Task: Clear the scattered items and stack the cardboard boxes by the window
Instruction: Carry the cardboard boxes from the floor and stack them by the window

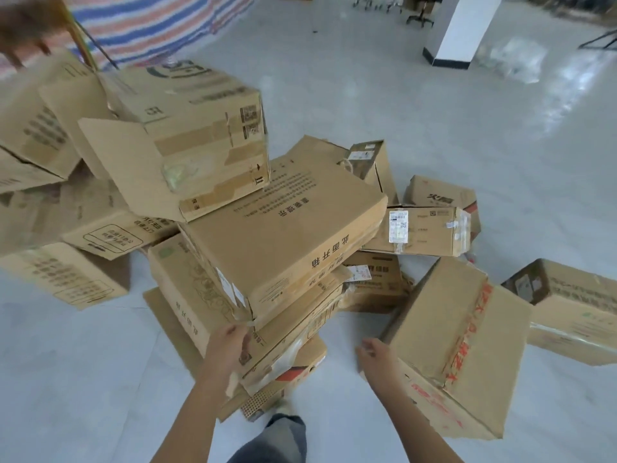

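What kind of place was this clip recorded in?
Probably a warehouse or workshop hall: a wide, glossy pale floor, a white pillar with a dark base, a loose heap of used cardboard boxes, and a striped tarp hanging behind them.

A wide flat box [283,228] lay atop a pile of flattened cartons [283,332] on the floor [83,362]. On its far left corner sat a smaller box [187,135] with one flap hanging open. Left of the flat box, more boxes [43,135] leaned together. Right of it stood a tilted box [457,342], and behind that a labelled box [424,232]. Far behind the flat box rose a pillar [460,28].
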{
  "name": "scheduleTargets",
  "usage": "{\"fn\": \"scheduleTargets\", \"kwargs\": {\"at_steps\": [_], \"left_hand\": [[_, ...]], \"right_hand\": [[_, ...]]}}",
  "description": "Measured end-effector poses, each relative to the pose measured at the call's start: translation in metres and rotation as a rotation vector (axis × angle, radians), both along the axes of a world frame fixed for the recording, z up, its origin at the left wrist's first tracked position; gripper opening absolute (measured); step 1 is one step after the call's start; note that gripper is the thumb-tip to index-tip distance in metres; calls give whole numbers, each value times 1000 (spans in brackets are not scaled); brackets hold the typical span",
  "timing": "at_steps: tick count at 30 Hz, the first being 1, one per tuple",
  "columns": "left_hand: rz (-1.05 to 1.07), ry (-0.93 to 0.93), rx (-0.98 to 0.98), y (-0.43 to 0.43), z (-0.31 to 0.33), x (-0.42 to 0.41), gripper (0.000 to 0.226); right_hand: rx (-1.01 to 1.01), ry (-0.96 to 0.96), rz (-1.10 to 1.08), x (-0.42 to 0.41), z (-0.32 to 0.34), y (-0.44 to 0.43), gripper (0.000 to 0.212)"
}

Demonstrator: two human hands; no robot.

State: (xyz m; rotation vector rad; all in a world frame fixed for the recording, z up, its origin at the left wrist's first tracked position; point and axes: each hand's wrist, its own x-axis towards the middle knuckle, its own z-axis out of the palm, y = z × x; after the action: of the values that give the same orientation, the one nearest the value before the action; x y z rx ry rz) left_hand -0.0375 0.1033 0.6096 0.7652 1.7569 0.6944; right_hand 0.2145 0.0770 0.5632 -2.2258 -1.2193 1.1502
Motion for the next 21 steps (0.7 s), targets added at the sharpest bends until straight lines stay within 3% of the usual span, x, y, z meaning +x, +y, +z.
{"fn": "scheduleTargets", "kwargs": {"at_steps": [5,11,16,21], "left_hand": [[-38,-10,93,80,10,20,16],[-113,59,38,101,-7,38,22],[42,63,-19,130,-19,37,22],[307,163,50,169,-25,47,18]], "right_hand": [[10,-12,-46,2,6,58,36],[-117,18,-40,6,-4,77,36],[-116,25,-17,31,-6,137,37],[-91,74,54,51,-7,220,32]]}}
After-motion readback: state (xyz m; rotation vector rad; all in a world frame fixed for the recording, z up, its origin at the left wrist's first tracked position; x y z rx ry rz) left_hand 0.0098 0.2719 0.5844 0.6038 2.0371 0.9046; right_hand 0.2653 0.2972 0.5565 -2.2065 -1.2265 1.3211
